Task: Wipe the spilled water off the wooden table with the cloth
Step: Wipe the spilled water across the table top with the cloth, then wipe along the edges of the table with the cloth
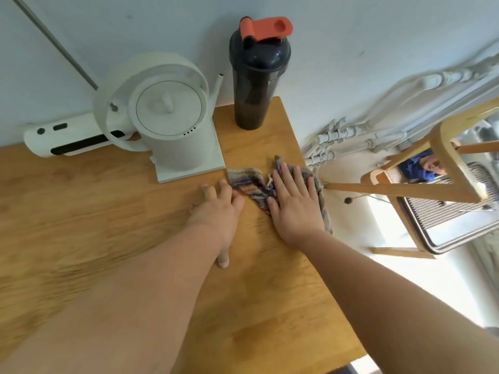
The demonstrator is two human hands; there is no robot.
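Head view: the wooden table (270,292) runs toward the wall, and the cloth (248,182) lies bunched near its right edge, long axis left to right. The right hand (294,203) presses flat on it, fingers straight. The left hand (216,211) rests loose just beside, perhaps touching its left corner.

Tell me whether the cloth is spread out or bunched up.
Spread out, though rumpled: the cloth lies flat on the table under the flat right hand.

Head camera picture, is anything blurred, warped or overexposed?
Head view: the wooden table smears into blur at lower left; the cloth under the right hand is fairly sharp; wide-angle distortion tilts the chair; the sunlit floor beneath it is blown out.
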